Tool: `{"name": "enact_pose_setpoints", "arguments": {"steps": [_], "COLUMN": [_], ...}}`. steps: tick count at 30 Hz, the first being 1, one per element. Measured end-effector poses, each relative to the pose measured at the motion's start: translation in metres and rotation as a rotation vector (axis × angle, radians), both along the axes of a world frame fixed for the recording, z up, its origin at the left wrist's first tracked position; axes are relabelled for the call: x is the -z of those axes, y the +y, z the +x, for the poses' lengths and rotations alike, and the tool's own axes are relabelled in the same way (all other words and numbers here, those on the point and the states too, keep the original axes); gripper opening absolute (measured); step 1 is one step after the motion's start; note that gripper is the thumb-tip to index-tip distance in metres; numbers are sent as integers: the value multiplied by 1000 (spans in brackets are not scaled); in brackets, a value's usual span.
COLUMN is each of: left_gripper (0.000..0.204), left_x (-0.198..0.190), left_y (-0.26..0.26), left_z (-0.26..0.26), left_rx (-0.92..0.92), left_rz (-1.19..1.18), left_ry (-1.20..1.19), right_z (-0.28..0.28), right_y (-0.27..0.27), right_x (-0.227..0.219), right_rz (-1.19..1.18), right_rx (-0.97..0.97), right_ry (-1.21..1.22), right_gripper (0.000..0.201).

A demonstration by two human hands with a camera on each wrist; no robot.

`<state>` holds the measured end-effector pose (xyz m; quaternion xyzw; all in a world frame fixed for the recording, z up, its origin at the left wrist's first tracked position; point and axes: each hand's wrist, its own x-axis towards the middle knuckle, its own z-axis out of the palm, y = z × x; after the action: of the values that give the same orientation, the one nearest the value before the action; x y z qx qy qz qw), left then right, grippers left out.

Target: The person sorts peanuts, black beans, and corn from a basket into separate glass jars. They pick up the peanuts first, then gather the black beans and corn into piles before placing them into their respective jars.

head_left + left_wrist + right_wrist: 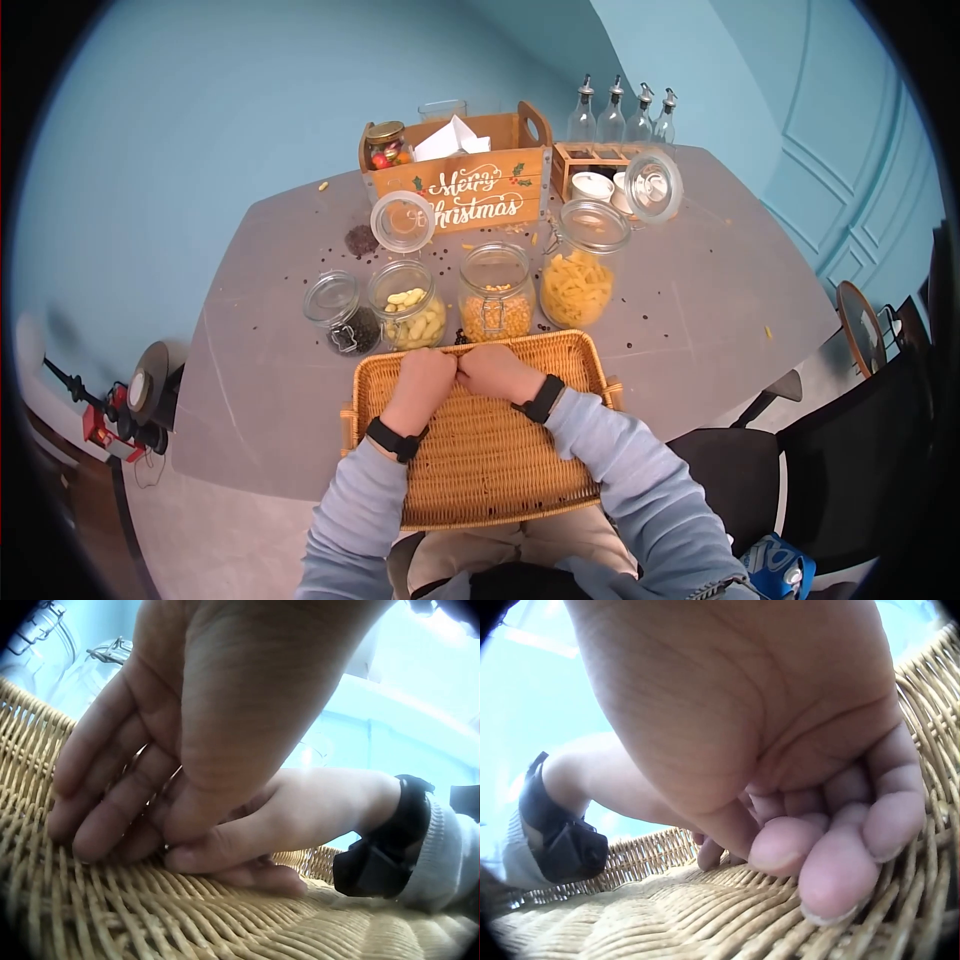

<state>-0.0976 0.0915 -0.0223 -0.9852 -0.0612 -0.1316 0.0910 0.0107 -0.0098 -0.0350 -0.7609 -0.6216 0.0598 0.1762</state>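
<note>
A wicker basket (500,455) lies across the table's near edge and the person's lap. Both hands are inside it, side by side at its far end. In the left wrist view, the left hand (157,750) reaches down with rather straight fingers, their tips on the weave. Beside it the right hand (780,750) bends its fingers loosely, and its fingertips (838,874) rest on the woven bottom. The two hands meet around the thumbs. Nothing shows in either palm; the spot between the thumbs is partly hidden.
Beyond the basket stand glass jars of black beans (352,330), peanuts (415,322), corn kernels (497,312) and pasta (577,288). Dark beans are scattered on the grey table (270,370). Further back are a wooden "Merry Christmas" crate (400,185) and several bottles (610,122).
</note>
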Motion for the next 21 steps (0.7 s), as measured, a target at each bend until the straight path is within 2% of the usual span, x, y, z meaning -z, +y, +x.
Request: {"name": "enact_pose_setpoints", "arguments": {"steps": [13,15,21], "left_gripper": [6,13,14], "left_x": [-2,3,4], "left_y": [3,7,6], "left_z": [0,1,1], "left_rx": [24,67,55], "left_rz": [-11,-26,-35], "left_ry": [4,-31,-25], "right_z": [2,2,1], "right_y": [3,2,0], "right_x": [5,4,2], "right_rz": [-49,-52,-15], "right_rx": [-12,-12,-16], "right_ry": [-40,-38,13], "right_gripper": [27,27,26]}}
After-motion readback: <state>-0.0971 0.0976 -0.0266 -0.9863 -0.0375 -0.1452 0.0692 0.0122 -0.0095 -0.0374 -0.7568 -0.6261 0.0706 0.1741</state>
